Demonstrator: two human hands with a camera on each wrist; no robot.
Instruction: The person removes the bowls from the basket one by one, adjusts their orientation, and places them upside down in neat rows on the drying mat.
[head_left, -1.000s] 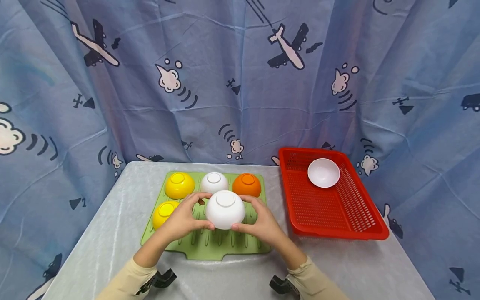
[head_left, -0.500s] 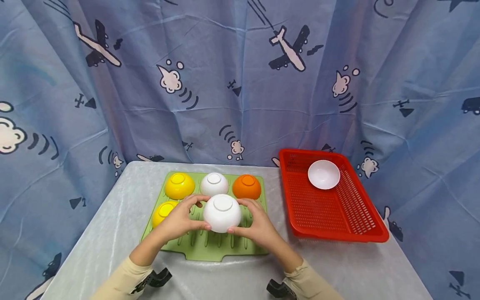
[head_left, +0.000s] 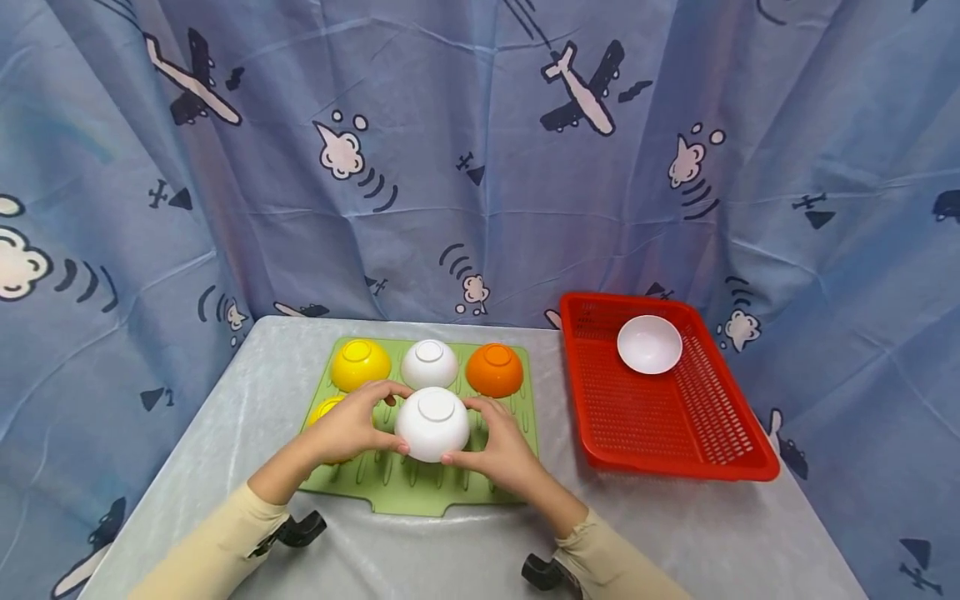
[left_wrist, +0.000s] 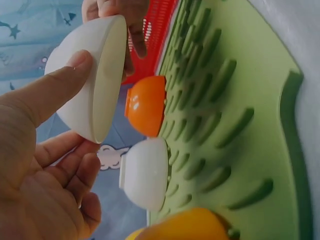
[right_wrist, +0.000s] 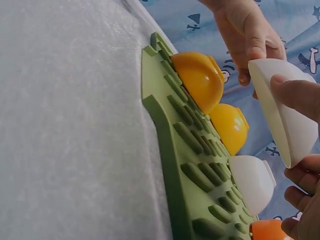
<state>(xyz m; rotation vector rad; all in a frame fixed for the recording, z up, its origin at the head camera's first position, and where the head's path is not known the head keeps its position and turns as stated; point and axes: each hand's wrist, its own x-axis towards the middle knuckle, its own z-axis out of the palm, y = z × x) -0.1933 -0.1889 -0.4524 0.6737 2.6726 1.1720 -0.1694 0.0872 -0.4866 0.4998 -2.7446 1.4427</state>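
Note:
Upside down between both hands is a white bowl [head_left: 432,429], held above a green drying mat [head_left: 408,500]. The left hand [head_left: 348,429] pinches its left side between thumb and fingers. On the opposite side the right hand [head_left: 501,446] grips the rim the same way. Both wrist views show a gap between the bowl's rim and the mat's ridges. Inverted on the mat's back row are a yellow bowl [head_left: 361,367], a second white bowl [head_left: 430,365] and an orange bowl [head_left: 495,371]. Another yellow bowl [right_wrist: 198,80] sits at the front left, partly behind the left hand.
A red plastic basket [head_left: 637,425] stands right of the mat, with one white bowl [head_left: 649,344] lying upright in its far part. The table [head_left: 240,400] has a pale cloth cover. A blue printed curtain [head_left: 420,167] hangs behind it.
Both hands have moved a little to the left with the white bowl, still above the mat. The left forearm now covers more of the front yellow bowl. The other bowls stay in place.

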